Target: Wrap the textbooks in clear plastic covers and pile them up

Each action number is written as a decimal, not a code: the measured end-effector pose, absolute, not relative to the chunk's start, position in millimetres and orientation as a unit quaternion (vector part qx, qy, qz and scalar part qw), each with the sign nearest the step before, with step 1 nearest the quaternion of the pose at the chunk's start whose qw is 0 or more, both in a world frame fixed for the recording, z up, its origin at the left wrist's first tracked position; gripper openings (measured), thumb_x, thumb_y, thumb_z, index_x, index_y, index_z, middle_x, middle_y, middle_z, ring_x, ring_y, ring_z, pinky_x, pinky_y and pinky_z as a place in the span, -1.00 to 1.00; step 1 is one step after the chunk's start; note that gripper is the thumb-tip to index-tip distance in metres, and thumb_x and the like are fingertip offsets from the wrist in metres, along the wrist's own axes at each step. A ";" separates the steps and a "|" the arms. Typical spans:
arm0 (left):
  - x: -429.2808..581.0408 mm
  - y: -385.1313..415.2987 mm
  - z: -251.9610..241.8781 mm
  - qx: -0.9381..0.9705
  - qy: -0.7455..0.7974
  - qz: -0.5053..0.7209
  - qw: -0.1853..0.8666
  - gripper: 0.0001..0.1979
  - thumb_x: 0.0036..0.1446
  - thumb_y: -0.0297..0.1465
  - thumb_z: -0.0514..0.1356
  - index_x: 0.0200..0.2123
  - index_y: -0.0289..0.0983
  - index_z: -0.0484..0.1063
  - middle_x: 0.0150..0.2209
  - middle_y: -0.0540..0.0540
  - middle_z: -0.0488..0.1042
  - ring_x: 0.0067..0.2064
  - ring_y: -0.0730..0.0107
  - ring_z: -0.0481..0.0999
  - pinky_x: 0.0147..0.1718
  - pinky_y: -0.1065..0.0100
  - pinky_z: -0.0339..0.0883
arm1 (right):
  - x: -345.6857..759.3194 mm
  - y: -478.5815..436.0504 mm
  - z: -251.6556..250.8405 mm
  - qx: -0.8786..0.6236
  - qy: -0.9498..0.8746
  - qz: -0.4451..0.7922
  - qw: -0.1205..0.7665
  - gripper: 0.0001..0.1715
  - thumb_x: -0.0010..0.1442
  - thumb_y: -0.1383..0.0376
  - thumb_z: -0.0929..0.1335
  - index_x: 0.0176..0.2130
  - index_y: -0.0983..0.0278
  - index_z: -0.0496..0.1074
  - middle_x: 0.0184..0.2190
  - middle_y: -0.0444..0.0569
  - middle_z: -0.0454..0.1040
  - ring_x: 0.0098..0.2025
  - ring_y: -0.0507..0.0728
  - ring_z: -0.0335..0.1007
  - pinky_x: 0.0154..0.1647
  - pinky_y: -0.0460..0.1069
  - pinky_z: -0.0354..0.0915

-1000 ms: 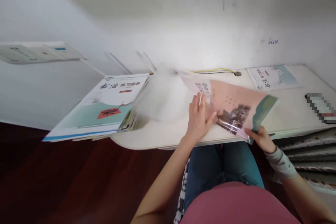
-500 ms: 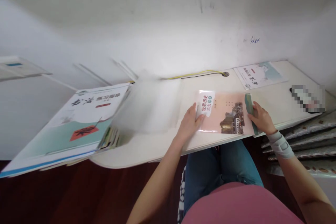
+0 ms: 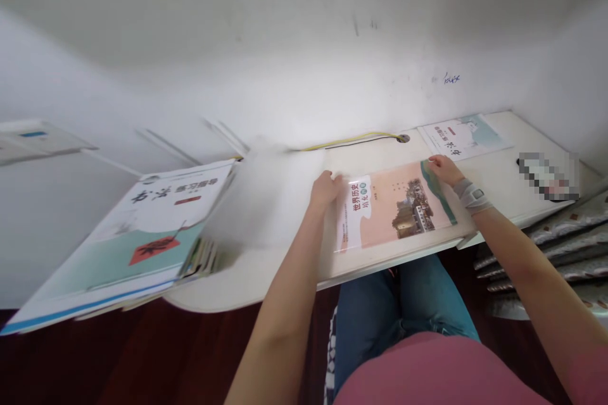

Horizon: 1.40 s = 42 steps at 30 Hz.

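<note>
A pink book (image 3: 380, 209) with a building picture and a green right edge lies before me on the white desk (image 3: 266, 278). Its cover is glossy, and what looks like clear plastic extends past its edges. At its upper left corner, my left hand (image 3: 325, 188) has curled fingers gripping the edge. My right hand (image 3: 445, 171), a grey band on its wrist, pinches the upper right corner beside the green strip. Left of the book is a whitish, see-through patch (image 3: 270, 196), too blurred to make out, perhaps plastic sheets.
On the left stands a stack of books topped by a white and green book (image 3: 156, 221). Another such book (image 3: 465, 136) lies at the back right, near a blurred-out phone-like object (image 3: 548, 177). Yellow and black cables (image 3: 351, 140) run into a desk hole.
Both hands have moved from the book's sides up to its upper corners, away from my body. The book now lies slightly farther left and tilted, showing more of its lower cover.
</note>
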<state>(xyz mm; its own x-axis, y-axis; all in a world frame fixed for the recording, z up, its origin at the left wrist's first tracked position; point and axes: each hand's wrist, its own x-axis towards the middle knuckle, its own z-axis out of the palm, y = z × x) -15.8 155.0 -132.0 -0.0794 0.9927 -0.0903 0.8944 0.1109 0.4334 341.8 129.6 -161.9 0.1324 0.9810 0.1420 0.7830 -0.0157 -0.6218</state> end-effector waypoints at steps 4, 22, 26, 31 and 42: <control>-12.1 165.2 -130.9 0.658 0.718 0.151 0.172 -0.59 0.22 -0.29 -0.01 0.09 -0.30 0.29 0.05 -0.23 0.46 0.07 0.16 0.44 0.01 0.23 0.27 | 328.8 145.9 -160.3 -0.711 -0.630 0.153 0.273 -0.47 0.21 0.23 0.18 0.09 0.43 0.33 -0.21 0.10 0.54 -0.21 0.13 0.44 -0.09 0.02 0.30; -10.7 188.6 -110.4 0.784 0.583 -0.059 0.206 -0.45 0.02 0.02 0.10 -0.17 -0.33 0.49 -0.09 -0.23 0.54 -0.11 0.12 0.52 -0.20 0.34 0.30 | 318.0 181.8 -109.3 -0.598 -0.772 0.210 -0.053 -0.52 0.07 0.01 0.40 -0.14 0.28 0.46 -0.08 0.05 0.50 -0.12 0.17 0.42 -0.19 -0.06 0.23; -12.4 187.0 -105.9 0.794 0.561 -0.092 0.215 -0.46 -0.04 -0.04 0.15 -0.12 -0.34 0.47 -0.05 -0.26 0.52 -0.08 0.08 0.51 -0.17 0.30 0.31 | 310.8 177.3 -111.7 -0.590 -0.779 0.194 -0.081 -0.55 -0.01 0.14 0.46 -0.14 0.30 0.43 -0.12 0.07 0.51 -0.13 0.20 0.41 -0.22 -0.04 0.22; -17.4 187.3 -101.4 0.790 0.548 -0.079 0.263 -0.46 -0.09 -0.08 0.18 -0.08 -0.27 0.45 0.00 -0.19 0.50 -0.05 0.17 0.50 -0.18 0.37 0.33 | 310.5 175.0 -111.3 -0.596 -0.778 0.182 -0.081 -0.51 -0.03 0.12 0.46 -0.13 0.32 0.43 -0.14 0.10 0.50 -0.16 0.21 0.41 -0.24 -0.03 0.22; -19.4 166.2 -103.6 0.772 0.536 0.086 0.332 -0.74 0.01 -0.25 0.11 -0.32 -0.25 0.50 -0.30 -0.04 0.57 -0.24 0.28 0.51 -0.25 0.33 0.36 | 320.2 181.6 -96.3 -0.534 -0.807 0.244 -0.065 -0.63 0.06 0.02 0.39 -0.33 0.27 0.53 -0.33 -0.03 0.56 -0.28 0.13 0.42 -0.27 -0.04 0.23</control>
<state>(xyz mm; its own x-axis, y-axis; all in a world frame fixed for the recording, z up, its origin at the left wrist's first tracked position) -19.4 166.2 -103.6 0.4107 0.8840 -0.2231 0.7703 -0.2056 0.6036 320.2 181.6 -96.3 -0.4206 0.8299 -0.3666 0.8938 0.3099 -0.3241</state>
